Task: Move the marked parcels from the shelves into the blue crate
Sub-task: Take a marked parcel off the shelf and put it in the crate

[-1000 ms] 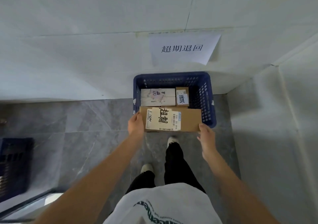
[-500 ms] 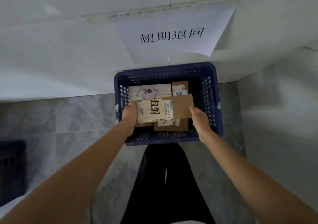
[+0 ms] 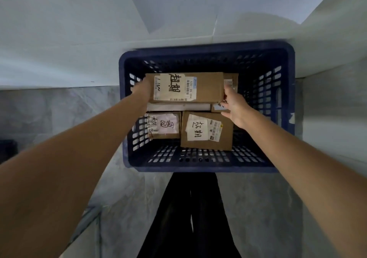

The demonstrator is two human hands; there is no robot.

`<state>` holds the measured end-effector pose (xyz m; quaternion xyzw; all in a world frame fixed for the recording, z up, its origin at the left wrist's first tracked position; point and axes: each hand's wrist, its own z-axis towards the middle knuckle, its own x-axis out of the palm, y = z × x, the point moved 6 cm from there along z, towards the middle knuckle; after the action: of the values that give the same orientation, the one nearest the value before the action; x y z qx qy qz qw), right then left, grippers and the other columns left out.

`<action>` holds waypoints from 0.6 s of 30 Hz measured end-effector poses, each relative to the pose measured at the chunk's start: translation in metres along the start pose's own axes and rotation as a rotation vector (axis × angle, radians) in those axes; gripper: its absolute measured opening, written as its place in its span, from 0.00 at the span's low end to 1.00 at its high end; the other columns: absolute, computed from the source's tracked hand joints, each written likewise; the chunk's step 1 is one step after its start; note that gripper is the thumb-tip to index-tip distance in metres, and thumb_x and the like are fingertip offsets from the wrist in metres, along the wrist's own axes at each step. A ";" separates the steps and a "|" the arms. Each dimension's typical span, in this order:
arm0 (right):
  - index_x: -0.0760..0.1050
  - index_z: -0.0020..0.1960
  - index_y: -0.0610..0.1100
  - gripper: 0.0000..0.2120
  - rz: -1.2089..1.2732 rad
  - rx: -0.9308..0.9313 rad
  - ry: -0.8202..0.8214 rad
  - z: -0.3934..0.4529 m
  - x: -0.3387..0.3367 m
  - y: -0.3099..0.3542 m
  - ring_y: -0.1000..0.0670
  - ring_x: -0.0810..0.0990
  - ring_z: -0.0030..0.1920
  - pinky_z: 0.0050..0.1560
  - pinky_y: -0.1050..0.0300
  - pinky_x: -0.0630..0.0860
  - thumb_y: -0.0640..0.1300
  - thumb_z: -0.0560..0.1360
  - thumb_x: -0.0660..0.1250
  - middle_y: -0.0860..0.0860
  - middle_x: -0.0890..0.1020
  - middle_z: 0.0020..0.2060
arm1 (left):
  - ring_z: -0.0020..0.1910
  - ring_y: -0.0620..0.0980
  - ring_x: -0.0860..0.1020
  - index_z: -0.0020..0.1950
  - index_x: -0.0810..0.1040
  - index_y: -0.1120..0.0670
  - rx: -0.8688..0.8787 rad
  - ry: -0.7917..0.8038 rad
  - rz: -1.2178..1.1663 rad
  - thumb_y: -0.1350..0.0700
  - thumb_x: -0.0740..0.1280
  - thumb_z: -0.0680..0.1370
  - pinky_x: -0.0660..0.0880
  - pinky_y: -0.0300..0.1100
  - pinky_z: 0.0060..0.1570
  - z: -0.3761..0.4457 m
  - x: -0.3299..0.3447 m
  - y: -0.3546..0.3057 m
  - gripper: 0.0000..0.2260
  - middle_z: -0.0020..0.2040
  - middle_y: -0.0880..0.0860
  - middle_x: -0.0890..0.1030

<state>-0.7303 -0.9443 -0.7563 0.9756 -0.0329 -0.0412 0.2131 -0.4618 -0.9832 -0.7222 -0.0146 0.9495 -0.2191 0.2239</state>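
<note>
Parcel [image 3: 206,87] inside blue crate [image 3: 206,48], atop others | I see left hand [image 3: 142,91] gripping its left end | right hand [image 3: 235,107] fingers at its right end, grip unclear.

A dark blue plastic crate [image 3: 206,164] with perforated walls stands on the grey floor against the white wall, at 12 o'clock from the person's feet. Inside, toward its far side, a long brown cardboard parcel [image 3: 206,87] with a white handwritten label lies flat on top of other boxes (one pale box edge shows beneath it). Toward 6 o'clock sit a small brown parcel with a pinkish label [image 3: 164,125] and, touching its right side, a squarer brown parcel with a white label [image 3: 206,131].
</note>
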 end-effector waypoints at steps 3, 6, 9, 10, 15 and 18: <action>0.58 0.78 0.50 0.33 0.007 -0.002 0.021 0.011 0.006 0.006 0.48 0.66 0.73 0.70 0.47 0.66 0.66 0.78 0.55 0.49 0.64 0.76 | 0.40 0.44 0.76 0.47 0.74 0.53 0.003 0.032 -0.014 0.50 0.56 0.81 0.71 0.36 0.41 0.013 0.000 -0.001 0.11 0.40 0.48 0.79; 0.57 0.78 0.51 0.32 0.049 -0.020 0.052 0.014 0.013 0.011 0.48 0.65 0.74 0.72 0.45 0.64 0.64 0.79 0.55 0.50 0.64 0.76 | 0.47 0.47 0.77 0.52 0.76 0.52 0.026 0.043 0.033 0.50 0.55 0.81 0.73 0.43 0.54 0.021 -0.002 -0.005 0.11 0.48 0.50 0.80; 0.56 0.78 0.51 0.30 0.063 -0.041 0.092 0.014 0.023 0.014 0.48 0.63 0.75 0.74 0.44 0.60 0.63 0.80 0.54 0.50 0.62 0.77 | 0.57 0.52 0.76 0.66 0.72 0.50 0.057 0.054 0.109 0.50 0.54 0.81 0.71 0.47 0.58 0.021 -0.002 -0.008 0.16 0.58 0.51 0.79; 0.56 0.78 0.51 0.30 0.070 -0.045 0.099 0.014 0.026 0.014 0.48 0.63 0.75 0.74 0.44 0.59 0.63 0.80 0.54 0.50 0.61 0.77 | 0.57 0.52 0.76 0.68 0.71 0.50 0.070 0.059 0.122 0.52 0.55 0.81 0.72 0.46 0.57 0.021 -0.002 -0.008 0.16 0.59 0.52 0.79; 0.55 0.79 0.50 0.32 0.001 -0.063 0.062 0.009 0.031 0.014 0.48 0.61 0.76 0.73 0.45 0.60 0.63 0.80 0.54 0.51 0.60 0.78 | 0.55 0.51 0.76 0.71 0.69 0.52 0.087 0.117 0.098 0.59 0.58 0.81 0.72 0.45 0.56 0.008 0.001 -0.008 0.18 0.60 0.53 0.78; 0.59 0.77 0.50 0.30 -0.058 -0.108 -0.005 0.000 0.026 0.018 0.47 0.64 0.74 0.71 0.48 0.62 0.63 0.80 0.54 0.51 0.64 0.76 | 0.42 0.46 0.72 0.73 0.66 0.52 0.129 0.084 0.125 0.58 0.57 0.81 0.67 0.44 0.48 -0.006 -0.005 -0.008 0.19 0.49 0.49 0.74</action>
<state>-0.7054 -0.9630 -0.7502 0.9631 -0.0027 -0.0516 0.2642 -0.4607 -0.9872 -0.7114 0.0684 0.9411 -0.2656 0.1976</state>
